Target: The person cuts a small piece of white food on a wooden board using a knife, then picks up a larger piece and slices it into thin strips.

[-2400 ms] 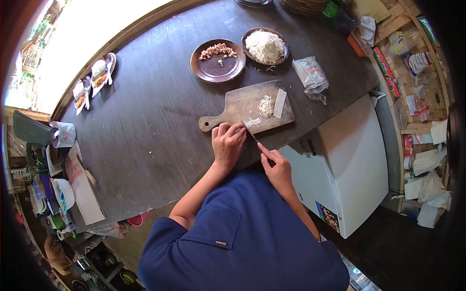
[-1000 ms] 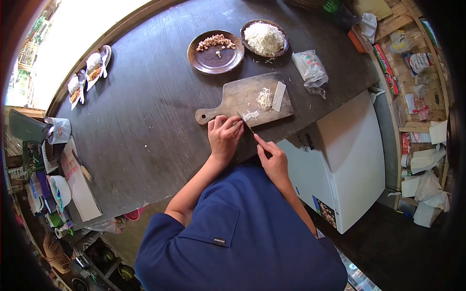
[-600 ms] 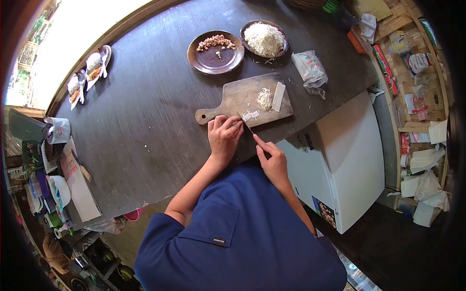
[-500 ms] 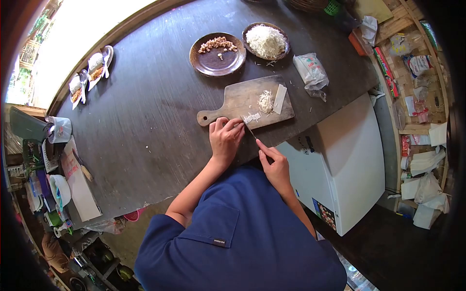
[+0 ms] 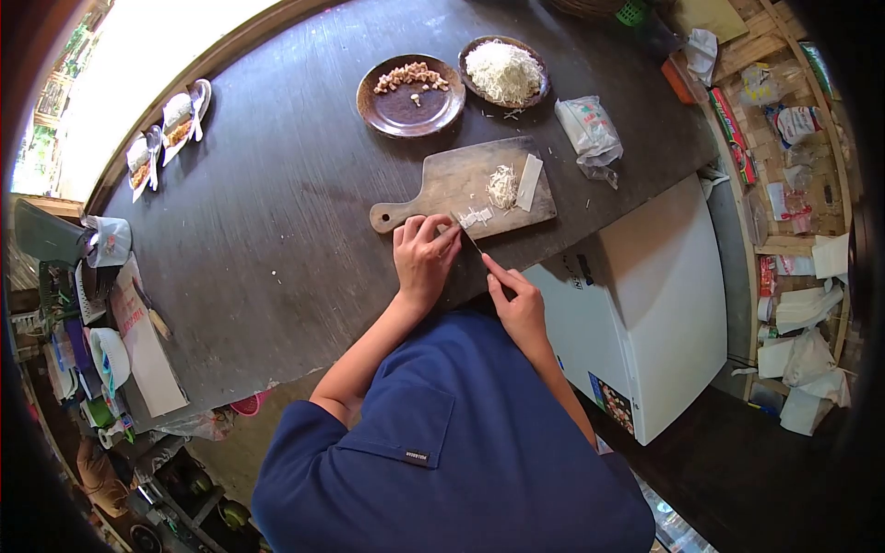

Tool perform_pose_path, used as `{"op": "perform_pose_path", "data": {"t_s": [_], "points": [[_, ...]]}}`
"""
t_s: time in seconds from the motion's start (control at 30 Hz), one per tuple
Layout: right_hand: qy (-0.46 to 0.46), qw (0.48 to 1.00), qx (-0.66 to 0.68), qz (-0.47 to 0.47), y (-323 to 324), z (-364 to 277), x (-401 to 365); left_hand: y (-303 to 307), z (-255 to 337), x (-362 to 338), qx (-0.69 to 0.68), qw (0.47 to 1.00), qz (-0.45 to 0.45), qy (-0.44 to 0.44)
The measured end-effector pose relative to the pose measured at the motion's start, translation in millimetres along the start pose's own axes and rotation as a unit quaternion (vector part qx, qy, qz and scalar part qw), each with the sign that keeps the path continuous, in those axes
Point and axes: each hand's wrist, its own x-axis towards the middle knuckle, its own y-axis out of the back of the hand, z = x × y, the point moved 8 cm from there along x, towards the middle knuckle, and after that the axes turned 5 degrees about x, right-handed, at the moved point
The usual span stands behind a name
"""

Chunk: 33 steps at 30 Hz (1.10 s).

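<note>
A wooden cutting board [image 5: 449, 175] with a handle lies near the table's front edge. My left hand [image 5: 424, 258] is closed, fingers bent together at the board's near edge beside the knife tip; what they pinch is hidden. My right hand [image 5: 518, 302] grips a small knife [image 5: 470, 239], its blade slanting to the board next to my left fingertips. Just beyond the blade lie small cut white pieces [image 5: 476, 217]. Farther right on the board are a pile of thin whitish shreds [image 5: 502, 187] and a flat pale slab [image 5: 529, 182].
Behind the board stand a brown plate with small brownish chunks [image 5: 410, 112] and another heaped with white shreds [image 5: 505, 72]. A plastic-wrapped packet [image 5: 590, 131] lies right. Two small dishes with spoons [image 5: 186, 122] sit far left. A white freezer [image 5: 668, 313] adjoins the table.
The whole view has shifted slightly, so table items appear a little higher and farther left. My hands and the knife keep nearly the same place at the board's near edge.
</note>
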Motion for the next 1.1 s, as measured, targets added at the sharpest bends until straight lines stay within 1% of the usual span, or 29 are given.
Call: {"op": "perform_pose_path", "data": {"t_s": [0.03,0.07,0.13,0.27,0.37,0.43,0.53,0.67,0.77,0.83,0.97,1.03,1.1], "points": [[0.023,1.000,0.010,0.007,-0.6,-3.5,2.5,0.5,-0.7,0.2,0.006,1.000,0.005,0.003],[0.025,1.000,0.011,0.006,0.7,-5.7,2.2,0.6,-0.8,-0.1,0.008,1.000,0.007,0.003],[-0.008,1.000,0.014,-0.008,3.1,-6.3,0.9,-1.3,-3.0,-0.8,0.000,1.000,-0.003,0.007],[-0.021,1.000,0.002,-0.018,9.7,-4.7,-7.3,-2.6,-3.8,-2.3,-0.008,1.000,0.005,0.013],[-0.018,1.000,-0.006,-0.018,10.7,-4.7,-8.2,-1.7,-4.6,-2.0,-0.018,1.000,0.002,0.008],[0.004,1.000,0.027,-0.010,11.0,-9.5,-7.9,-1.6,-4.6,-1.6,-0.021,1.000,0.010,0.013],[0.016,0.999,0.038,-0.002,8.5,-6.6,-7.4,-0.1,-5.0,-1.2,-0.028,0.999,0.013,0.015],[0.013,0.999,0.043,0.003,10.2,-12.6,-6.2,-0.2,-5.9,-0.1,-0.031,0.999,0.010,0.007],[-0.001,0.999,0.032,-0.003,9.4,-10.8,-7.5,-0.9,-5.1,-1.4,-0.029,1.000,0.008,0.006],[-0.031,0.999,0.001,-0.022,6.2,-3.0,-6.4,1.1,-5.1,-1.0,-0.028,1.000,0.012,0.004],[-0.037,0.999,-0.014,-0.027,-0.2,2.9,-3.4,1.4,-4.0,0.0,-0.014,1.000,0.011,-0.001],[0.017,1.000,0.026,-0.003,-0.7,-3.8,-0.9,0.9,-6.6,-1.8,-0.001,1.000,0.012,0.009],[0.015,0.999,0.038,-0.003,1.1,-0.9,-0.8,2.1,-4.7,-1.7,0.006,1.000,0.008,0.002]]}}
